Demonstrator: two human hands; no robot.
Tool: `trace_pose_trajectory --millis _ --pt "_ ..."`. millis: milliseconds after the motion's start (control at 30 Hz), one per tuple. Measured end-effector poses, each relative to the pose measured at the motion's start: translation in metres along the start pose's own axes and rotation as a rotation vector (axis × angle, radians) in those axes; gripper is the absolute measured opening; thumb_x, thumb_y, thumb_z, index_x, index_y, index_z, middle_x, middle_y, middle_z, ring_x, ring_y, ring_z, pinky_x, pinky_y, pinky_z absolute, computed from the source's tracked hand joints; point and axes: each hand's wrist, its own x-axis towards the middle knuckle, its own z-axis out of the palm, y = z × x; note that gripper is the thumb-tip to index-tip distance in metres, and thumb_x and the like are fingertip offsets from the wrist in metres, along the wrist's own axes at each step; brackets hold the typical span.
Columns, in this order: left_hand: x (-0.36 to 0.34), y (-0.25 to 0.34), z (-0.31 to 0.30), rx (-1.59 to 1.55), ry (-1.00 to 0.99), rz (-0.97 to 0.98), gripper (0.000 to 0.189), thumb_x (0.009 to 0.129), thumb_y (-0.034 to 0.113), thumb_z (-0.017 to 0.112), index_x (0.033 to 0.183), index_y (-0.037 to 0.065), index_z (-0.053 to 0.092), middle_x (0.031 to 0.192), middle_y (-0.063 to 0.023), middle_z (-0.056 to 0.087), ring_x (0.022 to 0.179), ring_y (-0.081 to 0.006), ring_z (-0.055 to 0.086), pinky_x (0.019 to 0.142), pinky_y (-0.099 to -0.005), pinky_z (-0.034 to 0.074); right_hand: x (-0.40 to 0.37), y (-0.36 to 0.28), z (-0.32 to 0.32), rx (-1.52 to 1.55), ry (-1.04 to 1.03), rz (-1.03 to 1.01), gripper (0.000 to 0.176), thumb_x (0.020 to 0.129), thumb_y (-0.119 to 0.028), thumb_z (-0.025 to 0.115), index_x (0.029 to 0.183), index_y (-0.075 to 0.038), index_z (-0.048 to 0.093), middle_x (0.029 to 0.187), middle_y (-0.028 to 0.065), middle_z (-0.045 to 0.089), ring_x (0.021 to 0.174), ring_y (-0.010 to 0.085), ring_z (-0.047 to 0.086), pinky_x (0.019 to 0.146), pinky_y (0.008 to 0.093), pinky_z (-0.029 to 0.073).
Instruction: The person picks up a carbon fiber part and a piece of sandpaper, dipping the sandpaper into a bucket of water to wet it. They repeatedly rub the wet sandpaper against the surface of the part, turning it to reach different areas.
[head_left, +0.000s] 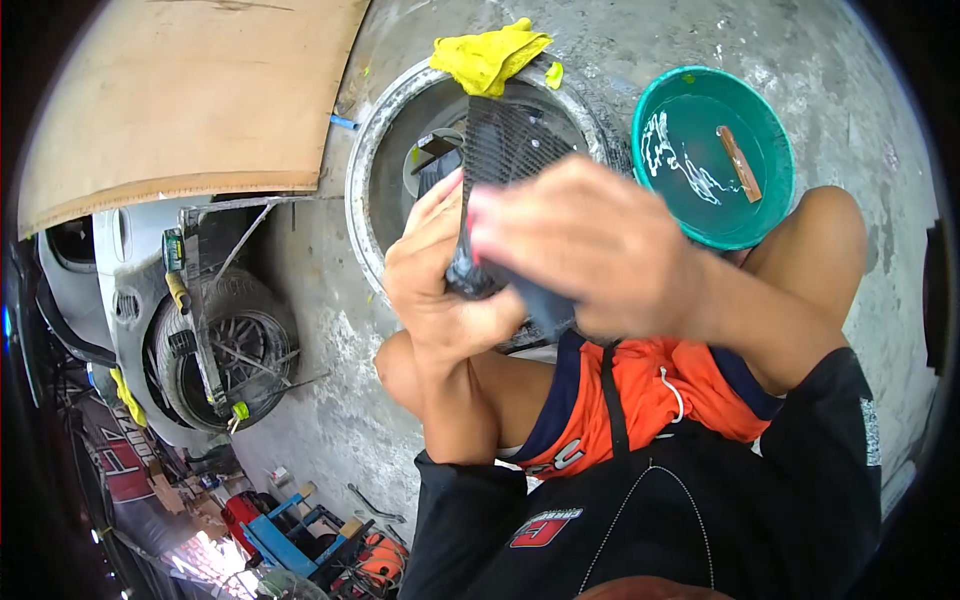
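Observation:
My left hand is closed around a dark, glossy part with a carbon-fibre weave, gripping it near its lower end. Against the same part, my right hand is curled and blurred by motion. A bit of pinkish red shows at its fingertips; what it holds is mostly hidden. Both hands are over a large round grey rim, with dark items inside the ring. A yellow cloth lies over the rim's far edge, just beyond the tip of the carbon-fibre part.
At right stands a green basin of water with a brown bar-shaped piece in it. A tan board fills the upper left. Below it are a car wheel and a metal stand. A blue frame and clutter lie lower left.

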Motion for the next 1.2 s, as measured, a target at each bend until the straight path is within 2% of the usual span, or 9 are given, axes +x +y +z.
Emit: trace_pose_trajectory --millis 100,233,400,833,933,1067,1133,1167,1200 --pt "0.003 0.007 0.009 -0.038 0.004 -0.079 0.039 0.058 0.010 0.086 0.094 0.000 0.076 0.092 -0.0107 0.077 0.092 -0.0280 0.075 0.109 -0.0552 0.045 0.007 0.059 -0.001 -0.138 -0.026 0.100 0.041 0.066 -0.001 0.071 0.106 0.006 0.071 0.108 0.0210 0.073 0.093 0.0322 0.071 0.082 0.0422 0.059" --pt "0.000 0.010 -0.011 0.068 -0.063 -0.001 0.033 0.063 0.010 0.086 0.092 0.000 0.076 0.092 -0.0110 0.077 0.093 -0.0266 0.075 0.108 -0.0511 0.047 0.012 -0.023 -0.002 0.010 -0.068 -0.056 0.042 0.068 0.002 0.069 0.111 0.002 0.072 0.108 0.0183 0.073 0.093 0.0369 0.069 0.083 0.0408 0.058" --pt "0.003 0.018 0.007 0.016 0.019 -0.029 0.035 0.063 0.012 0.086 0.094 -0.001 0.077 0.098 -0.0135 0.078 0.101 -0.0277 0.075 0.109 -0.0520 0.045 0.013 0.060 -0.008 -0.185 -0.060 -0.035 0.043 0.070 0.000 0.069 0.113 0.002 0.070 0.110 0.0178 0.074 0.093 0.0354 0.069 0.079 0.0407 0.056" --pt "-0.004 0.014 -0.007 -0.040 -0.059 0.004 0.033 0.063 0.013 0.085 0.093 0.002 0.078 0.098 -0.0111 0.079 0.106 -0.0300 0.075 0.115 -0.0573 0.035 0.015 -0.017 -0.010 -0.062 -0.096 -0.070 0.035 0.069 -0.001 0.069 0.104 0.000 0.073 0.110 0.0149 0.075 0.096 0.0340 0.070 0.086 0.0411 0.057" --pt "0.005 0.015 0.006 -0.015 -0.110 -0.056 0.036 0.062 0.012 0.086 0.095 0.001 0.078 0.099 -0.0118 0.079 0.109 -0.0308 0.074 0.116 -0.0582 0.033 0.014 0.051 -0.005 -0.193 -0.084 -0.084 0.032 0.072 -0.011 0.069 0.102 -0.001 0.071 0.104 0.0145 0.073 0.094 0.0321 0.070 0.079 0.0435 0.056" --pt "0.010 0.009 0.007 -0.148 -0.074 0.011 0.039 0.063 0.011 0.087 0.099 0.000 0.079 0.103 -0.0139 0.079 0.116 -0.0310 0.071 0.118 -0.0587 0.028 0.034 0.080 -0.043 0.232 0.070 0.657 0.024 0.097 -0.017 0.069 0.113 0.000 0.071 0.093 0.0072 0.075 0.087 0.0178 0.070 0.083 0.0334 0.056" --pt "0.008 0.007 0.006 -0.164 -0.049 0.003 0.039 0.063 0.011 0.087 0.100 0.000 0.079 0.104 -0.0141 0.079 0.117 -0.0314 0.071 0.118 -0.0586 0.028 0.052 0.055 -0.065 0.584 0.177 0.917 0.013 0.088 -0.005 0.076 0.082 -0.006 0.064 0.079 0.0078 0.063 0.070 0.0216 0.056 0.064 0.0349 0.043" --pt "0.007 0.006 0.007 -0.179 -0.033 -0.012 0.040 0.063 0.012 0.088 0.100 0.000 0.079 0.104 -0.0143 0.079 0.118 -0.0317 0.070 0.118 -0.0586 0.028 0.038 0.061 -0.072 0.540 0.097 0.809 0.023 0.098 -0.009 0.067 0.116 0.004 0.070 0.105 0.0078 0.075 0.100 0.0169 0.070 0.093 0.0319 0.053" --pt "0.007 0.005 0.009 -0.184 -0.032 -0.008 0.040 0.063 0.012 0.088 0.100 0.000 0.079 0.104 -0.0143 0.079 0.118 -0.0317 0.070 0.118 -0.0586 0.028 0.035 0.060 -0.069 0.534 0.097 0.808 0.023 0.098 -0.009 0.067 0.116 0.004 0.070 0.105 0.0078 0.075 0.100 0.0169 0.070 0.093 0.0319 0.053"
